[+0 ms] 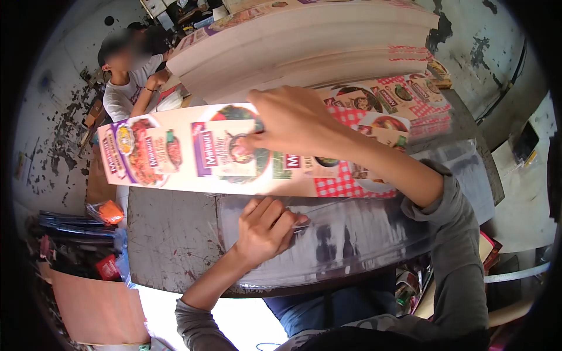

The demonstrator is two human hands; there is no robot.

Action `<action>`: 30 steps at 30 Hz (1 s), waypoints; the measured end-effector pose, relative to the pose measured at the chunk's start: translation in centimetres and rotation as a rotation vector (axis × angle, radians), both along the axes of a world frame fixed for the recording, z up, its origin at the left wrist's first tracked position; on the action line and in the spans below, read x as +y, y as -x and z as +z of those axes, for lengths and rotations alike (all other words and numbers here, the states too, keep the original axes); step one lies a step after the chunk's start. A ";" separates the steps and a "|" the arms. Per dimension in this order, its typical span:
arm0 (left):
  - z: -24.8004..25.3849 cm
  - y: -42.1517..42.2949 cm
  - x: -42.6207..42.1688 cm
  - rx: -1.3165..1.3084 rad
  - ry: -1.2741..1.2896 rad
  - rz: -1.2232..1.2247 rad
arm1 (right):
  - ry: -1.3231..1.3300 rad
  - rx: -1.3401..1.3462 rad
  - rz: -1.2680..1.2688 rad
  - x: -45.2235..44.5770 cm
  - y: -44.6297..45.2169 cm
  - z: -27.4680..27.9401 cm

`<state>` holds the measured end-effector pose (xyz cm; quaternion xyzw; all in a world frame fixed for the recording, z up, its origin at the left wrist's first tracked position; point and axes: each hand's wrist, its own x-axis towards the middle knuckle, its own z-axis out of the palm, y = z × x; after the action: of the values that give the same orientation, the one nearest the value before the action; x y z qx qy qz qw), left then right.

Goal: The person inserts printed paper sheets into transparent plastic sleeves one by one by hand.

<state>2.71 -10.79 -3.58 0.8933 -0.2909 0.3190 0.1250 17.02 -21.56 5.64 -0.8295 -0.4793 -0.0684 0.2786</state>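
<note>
Strip: the printed strip [219,155] lay across the scene's middle, above the table [167,234], its left end free and its near edge overlapping the film [357,240] in view.
Right hand: this hand [287,120] gripped the strip by its far edge, thumb on the printed face; the fingertips behind could not be told.
Left hand: this hand [266,228] rested at the film, fingers curled together; whether they pinched it could not be told.
Far side: a tall stack [304,50] stood beyond, with printed sheets [430,108] at right and a co-worker [124,96] at left.
Likely faults: the one-handed grip might have let the long left end sag or crease; loose, slippery film might have slid or wrinkled under uneven pressure.
</note>
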 end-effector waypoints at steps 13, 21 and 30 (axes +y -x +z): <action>1.7 1.1 5.3 -0.117 -0.187 0.156 | 0.195 -0.058 -0.156 -14.2 -0.9 -2.0; 1.7 -0.1 7.4 -0.213 -0.327 0.223 | 0.201 0.190 -0.136 -20.6 -3.3 -1.2; 0.8 0.1 8.2 0.268 0.171 0.411 | 0.200 0.287 -0.113 -21.8 -4.5 -2.5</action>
<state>2.62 -2.58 -2.82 0.9541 -0.0560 0.2402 0.1699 21.55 -43.33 3.18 -0.8799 -0.3915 0.0831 0.2561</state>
